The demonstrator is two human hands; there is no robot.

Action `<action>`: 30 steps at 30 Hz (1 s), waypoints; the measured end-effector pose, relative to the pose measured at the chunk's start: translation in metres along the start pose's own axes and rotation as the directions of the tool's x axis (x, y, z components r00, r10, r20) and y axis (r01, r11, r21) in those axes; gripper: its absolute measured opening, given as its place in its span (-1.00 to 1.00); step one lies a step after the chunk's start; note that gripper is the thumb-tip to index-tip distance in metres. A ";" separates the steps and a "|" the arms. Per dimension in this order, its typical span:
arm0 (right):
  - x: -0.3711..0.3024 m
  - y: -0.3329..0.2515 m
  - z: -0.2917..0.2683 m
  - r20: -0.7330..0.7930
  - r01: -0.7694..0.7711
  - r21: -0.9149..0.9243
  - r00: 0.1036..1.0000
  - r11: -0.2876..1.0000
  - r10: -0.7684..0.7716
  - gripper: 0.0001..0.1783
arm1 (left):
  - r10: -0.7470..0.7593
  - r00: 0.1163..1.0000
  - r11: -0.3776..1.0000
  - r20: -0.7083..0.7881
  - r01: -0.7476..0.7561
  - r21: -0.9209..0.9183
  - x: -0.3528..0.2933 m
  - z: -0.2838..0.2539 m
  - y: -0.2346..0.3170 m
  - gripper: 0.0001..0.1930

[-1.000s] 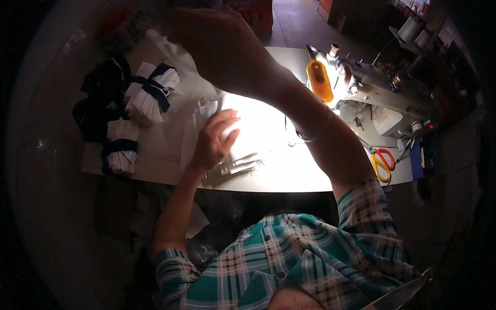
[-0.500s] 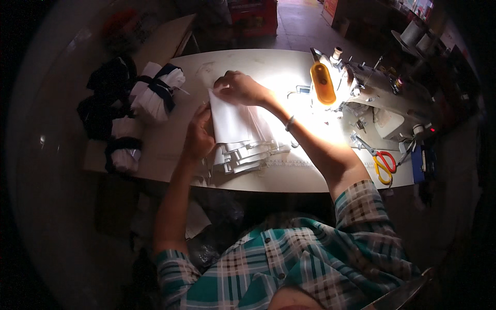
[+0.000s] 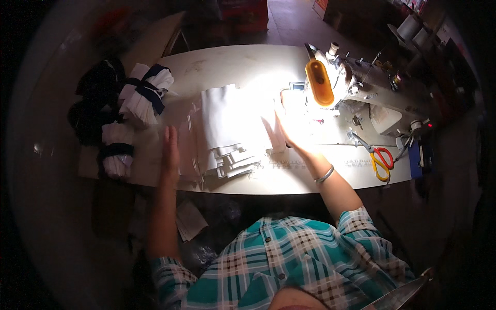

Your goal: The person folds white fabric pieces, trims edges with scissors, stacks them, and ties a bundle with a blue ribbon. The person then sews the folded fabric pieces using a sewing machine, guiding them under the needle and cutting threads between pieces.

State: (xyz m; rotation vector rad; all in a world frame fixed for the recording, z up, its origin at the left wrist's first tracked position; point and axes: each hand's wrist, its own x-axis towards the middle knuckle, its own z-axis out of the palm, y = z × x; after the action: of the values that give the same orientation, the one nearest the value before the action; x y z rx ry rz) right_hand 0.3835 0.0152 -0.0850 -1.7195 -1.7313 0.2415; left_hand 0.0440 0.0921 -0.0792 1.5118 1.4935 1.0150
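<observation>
A stack of white cloth pieces [image 3: 221, 120] lies on the table in front of me, its near edges stepped and uneven. More pale cloth [image 3: 188, 147] lies along its left side. My left hand [image 3: 171, 149] is held on edge just left of this cloth, fingers straight and close together, gripping nothing. On the stack's right side, my right hand [image 3: 292, 124] stands with its palm toward the cloth, fingers stretched out. Strong lamp glare washes out its fingertips and the right part of the stack, so whether it touches the cloth is hard to tell.
A sewing machine [image 3: 380, 98] stands at the right, an orange-yellow piece [image 3: 320, 82] at its head. Scissors [image 3: 380, 157] with red and yellow handles lie near a ruler strip [image 3: 287, 164]. Tied white cloth bundles [image 3: 144, 93] and dark cloth [image 3: 95, 103] sit at the left.
Both hands have come off the stack's upper left part. My left hand has moved left and straightened; my right hand has swung across to the stack's right side.
</observation>
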 end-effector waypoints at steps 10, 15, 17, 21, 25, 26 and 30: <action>0.011 -0.039 0.035 0.255 -0.265 0.631 0.958 0.729 0.128 -0.19 | 0.049 0.930 0.919 0.363 0.100 -0.381 -0.018 0.029 0.004 -0.36; 0.041 -0.035 0.017 0.209 -0.282 0.639 0.959 0.715 0.192 -0.17 | -0.020 0.991 0.916 0.136 0.073 -0.395 -0.017 0.026 -0.001 -0.32; 0.042 -0.042 0.031 0.225 -0.304 0.742 0.953 0.597 0.204 -0.19 | -0.045 0.983 0.910 0.176 0.113 -0.400 0.000 0.043 -0.004 -0.37; 0.036 -0.053 0.023 0.289 -0.266 0.677 0.954 0.686 0.085 -0.15 | 0.085 0.986 0.909 0.146 -0.016 -0.416 0.026 0.060 -0.032 -0.39; -0.011 -0.037 -0.025 0.247 -0.184 0.569 0.968 0.802 0.047 -0.15 | 0.014 0.993 0.932 0.113 0.028 -0.361 -0.002 0.051 -0.010 -0.39; -0.032 -0.034 -0.050 0.265 -0.172 0.581 0.964 0.795 0.015 -0.13 | 0.054 0.997 0.942 0.046 -0.036 -0.335 -0.008 0.052 -0.005 -0.38; -0.144 -0.014 -0.138 0.129 -0.175 0.498 0.983 0.849 0.127 -0.14 | 0.334 0.943 0.936 -0.005 -0.331 0.121 -0.028 0.060 0.034 -0.34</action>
State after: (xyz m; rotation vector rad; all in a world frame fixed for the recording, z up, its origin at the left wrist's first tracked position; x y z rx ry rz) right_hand 0.4363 -0.1665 -0.0204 -1.4591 -1.4207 0.7891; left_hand 0.1127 0.0645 -0.0722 1.8886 1.3616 1.1582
